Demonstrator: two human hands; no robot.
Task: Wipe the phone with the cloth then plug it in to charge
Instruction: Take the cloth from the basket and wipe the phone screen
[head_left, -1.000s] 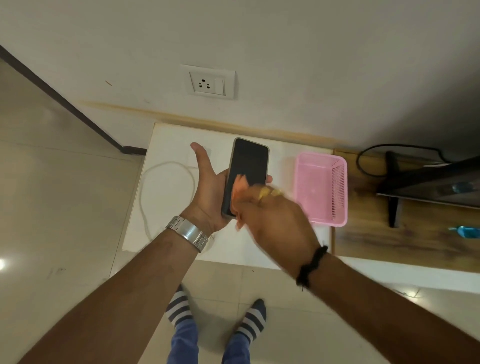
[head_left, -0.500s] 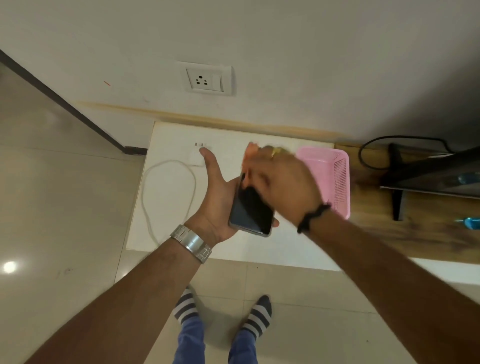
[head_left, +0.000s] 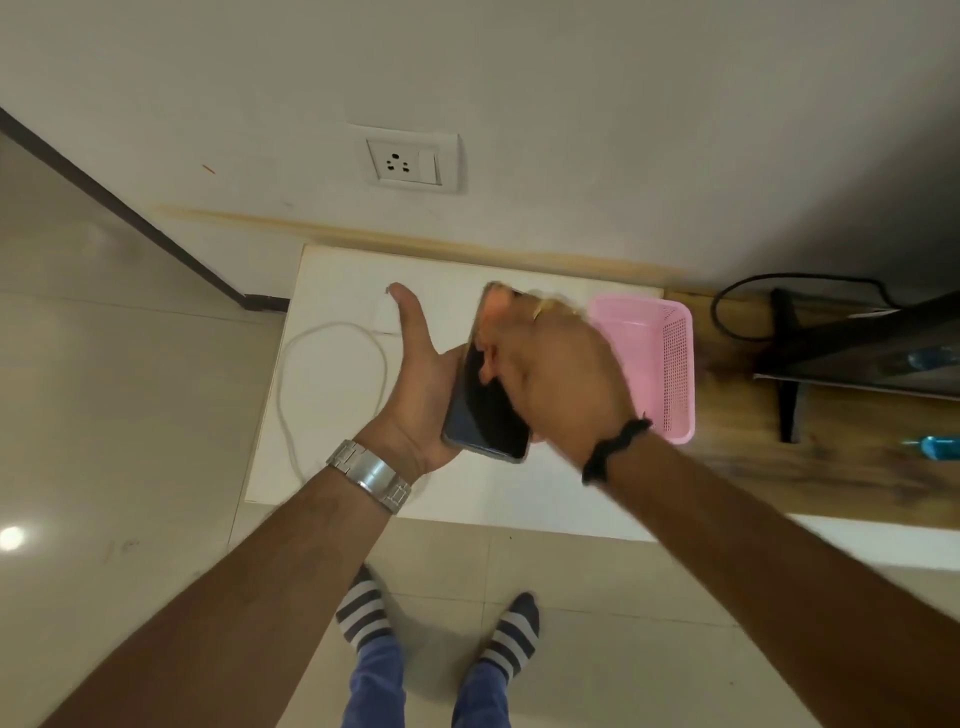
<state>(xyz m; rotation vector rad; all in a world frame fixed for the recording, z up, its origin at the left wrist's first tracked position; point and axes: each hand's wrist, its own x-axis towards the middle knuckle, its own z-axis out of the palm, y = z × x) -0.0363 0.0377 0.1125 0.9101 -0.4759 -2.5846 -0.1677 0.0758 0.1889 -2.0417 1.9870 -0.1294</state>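
**Fingers press the cloth over the phone's far end**

Fingers (head_left: 498, 332) of the right hand (head_left: 558, 374) are curled down over a peach-orange cloth (head_left: 496, 306), pressing it onto the far end of the phone (head_left: 485, 410); motion blur hides how tightly they grip the cloth. Under them, the left hand (head_left: 421, 384) cradles the phone from below in an open palm, thumb stretched away to the left and its fingers hidden beneath the phone body, so how far they wrap the far edge cannot be told.

The phone looks like a thin, stiff slab with a glossy dark screen: light enough for one palm, but probably slick and breakable if dropped to the tiled floor (head_left: 130, 415). The safest hold would seem to be along its two long edges, leaving the glass face free for the cloth. The cloth looks soft and limp, bunching under the fingertips.

Compared with a second ago, the wiping fingers have gone from the near end of the screen to the far end, and the phone has tipped from nearly upright to slanting toward the right; half a second ago they were already near the top.

Beyond the left thumb, a white charger cable (head_left: 332, 374) loops on the white table (head_left: 519, 499), its adapter only partly visible. Right of the wiping fingers sits a pink basket (head_left: 660, 364). A wall socket (head_left: 405, 163) is above, unused; wiping seems under way, plugging in not yet begun.
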